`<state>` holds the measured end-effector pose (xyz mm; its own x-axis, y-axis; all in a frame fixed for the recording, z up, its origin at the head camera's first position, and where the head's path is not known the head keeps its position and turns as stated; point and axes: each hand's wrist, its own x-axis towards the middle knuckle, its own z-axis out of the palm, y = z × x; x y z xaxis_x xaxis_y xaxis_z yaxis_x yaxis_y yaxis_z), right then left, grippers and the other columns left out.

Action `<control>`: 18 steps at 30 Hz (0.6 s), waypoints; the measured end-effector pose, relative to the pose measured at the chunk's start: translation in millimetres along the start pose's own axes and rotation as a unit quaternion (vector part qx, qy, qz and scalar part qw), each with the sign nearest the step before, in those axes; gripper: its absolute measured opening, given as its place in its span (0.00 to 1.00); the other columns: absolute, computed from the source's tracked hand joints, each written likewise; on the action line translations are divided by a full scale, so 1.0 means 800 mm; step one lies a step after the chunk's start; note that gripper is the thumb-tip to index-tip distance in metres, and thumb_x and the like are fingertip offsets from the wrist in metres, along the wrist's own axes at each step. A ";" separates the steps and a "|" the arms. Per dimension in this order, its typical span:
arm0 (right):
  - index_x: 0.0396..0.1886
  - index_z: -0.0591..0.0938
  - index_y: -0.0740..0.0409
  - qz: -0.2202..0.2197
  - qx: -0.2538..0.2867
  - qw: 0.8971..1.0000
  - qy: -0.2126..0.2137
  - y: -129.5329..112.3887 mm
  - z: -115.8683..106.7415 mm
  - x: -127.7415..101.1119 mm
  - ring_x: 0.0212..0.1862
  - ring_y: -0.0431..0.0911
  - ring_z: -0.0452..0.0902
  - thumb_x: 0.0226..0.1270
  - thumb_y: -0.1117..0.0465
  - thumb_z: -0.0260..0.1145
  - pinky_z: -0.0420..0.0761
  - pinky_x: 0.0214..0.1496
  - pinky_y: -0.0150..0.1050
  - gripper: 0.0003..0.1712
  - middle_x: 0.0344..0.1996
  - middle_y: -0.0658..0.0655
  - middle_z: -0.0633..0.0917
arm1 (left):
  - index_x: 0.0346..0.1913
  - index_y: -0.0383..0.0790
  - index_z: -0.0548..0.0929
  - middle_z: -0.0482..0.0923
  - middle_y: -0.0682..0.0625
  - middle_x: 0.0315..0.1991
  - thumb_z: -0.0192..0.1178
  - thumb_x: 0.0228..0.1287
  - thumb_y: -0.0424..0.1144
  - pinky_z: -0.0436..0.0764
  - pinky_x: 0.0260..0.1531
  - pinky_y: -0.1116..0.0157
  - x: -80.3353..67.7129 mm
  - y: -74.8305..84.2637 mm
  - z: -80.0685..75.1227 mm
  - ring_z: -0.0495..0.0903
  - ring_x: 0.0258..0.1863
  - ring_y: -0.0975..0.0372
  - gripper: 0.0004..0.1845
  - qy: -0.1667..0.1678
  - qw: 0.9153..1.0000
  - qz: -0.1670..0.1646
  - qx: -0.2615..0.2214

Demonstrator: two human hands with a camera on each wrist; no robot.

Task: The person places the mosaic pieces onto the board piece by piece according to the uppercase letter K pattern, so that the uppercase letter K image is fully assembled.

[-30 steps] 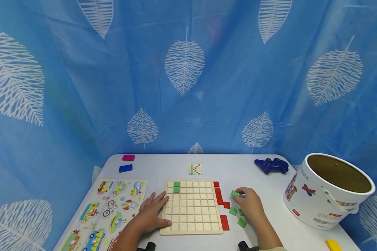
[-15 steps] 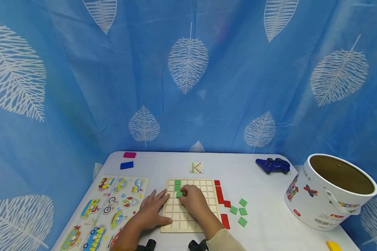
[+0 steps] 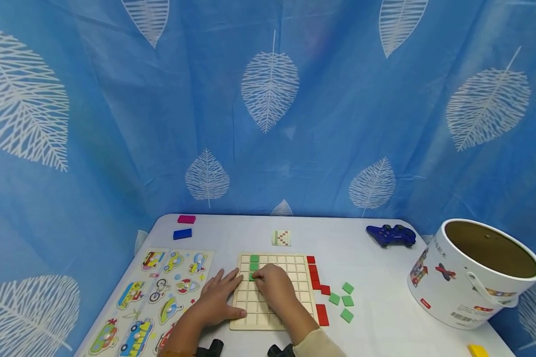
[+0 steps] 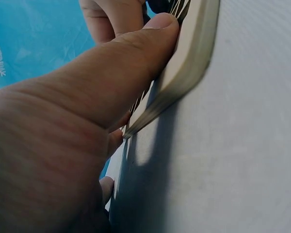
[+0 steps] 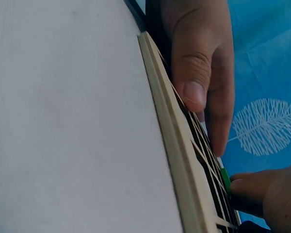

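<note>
green tiles (image 3: 347, 301) — 7 | hands (image 3: 219, 301) (image 3: 275, 287) — 2 | grid board (image 3: 252, 302) 1 | bucket (image 3: 453, 292) 1 | controller (image 3: 390, 235) 1

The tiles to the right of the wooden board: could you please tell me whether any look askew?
Yes, mildly: one red tile juts outward from the red tiles along the right edge of the board, and four green tiles lie scattered at angles beyond it.

"What are the hands doing?"

"The right hand (image 3: 275, 287) pinches a green tile (image 3: 251, 277) on the wooden grid board (image 3: 252, 310), on the near side of two other green tiles (image 3: 254, 258). The left hand (image 3: 216, 301) rests at the board's left edge, fingers spread."

"And around it?"

"Red tiles (image 3: 322, 315) along the right side, four loose green tiles (image 3: 347, 300) beyond, a pattern card (image 3: 281, 238) behind."
</note>
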<state>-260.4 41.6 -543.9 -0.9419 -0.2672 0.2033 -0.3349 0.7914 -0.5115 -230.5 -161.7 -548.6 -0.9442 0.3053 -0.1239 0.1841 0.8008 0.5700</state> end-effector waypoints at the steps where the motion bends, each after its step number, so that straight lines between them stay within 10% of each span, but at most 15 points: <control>1: 0.41 0.94 0.46 -0.012 -0.016 1.000 0.005 0.001 -0.001 0.000 0.50 0.46 0.86 0.70 0.60 0.73 0.86 0.54 0.45 0.07 0.42 0.45 0.90 | 0.78 0.47 0.71 0.57 0.50 0.84 0.78 0.51 0.65 0.47 0.77 0.31 0.000 0.001 0.000 0.45 0.84 0.38 0.53 0.000 1.000 0.000 0.000; 5: 0.44 0.94 0.46 -0.048 -0.060 0.997 0.015 0.005 -0.003 -0.001 0.48 0.45 0.86 0.70 0.60 0.73 0.86 0.53 0.43 0.08 0.42 0.46 0.90 | 0.78 0.47 0.70 0.58 0.50 0.84 0.78 0.51 0.65 0.47 0.77 0.31 0.003 0.002 0.001 0.45 0.84 0.38 0.53 -0.002 1.000 0.002 -0.002; 18: 0.62 0.88 0.50 0.027 -0.034 0.999 -0.028 0.009 -0.005 0.006 0.38 0.41 0.71 0.73 0.56 0.64 0.77 0.39 0.40 0.20 0.39 0.50 0.80 | 0.79 0.48 0.69 0.57 0.50 0.84 0.77 0.51 0.66 0.46 0.78 0.32 0.005 0.007 -0.004 0.44 0.84 0.39 0.54 -0.012 1.000 -0.001 0.003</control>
<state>-267.1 48.5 -543.2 -0.9590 -0.2525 0.1289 -0.2834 0.8405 -0.4619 -233.9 -157.6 -543.5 -0.9380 0.3154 -0.1440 0.1836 0.8043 0.5651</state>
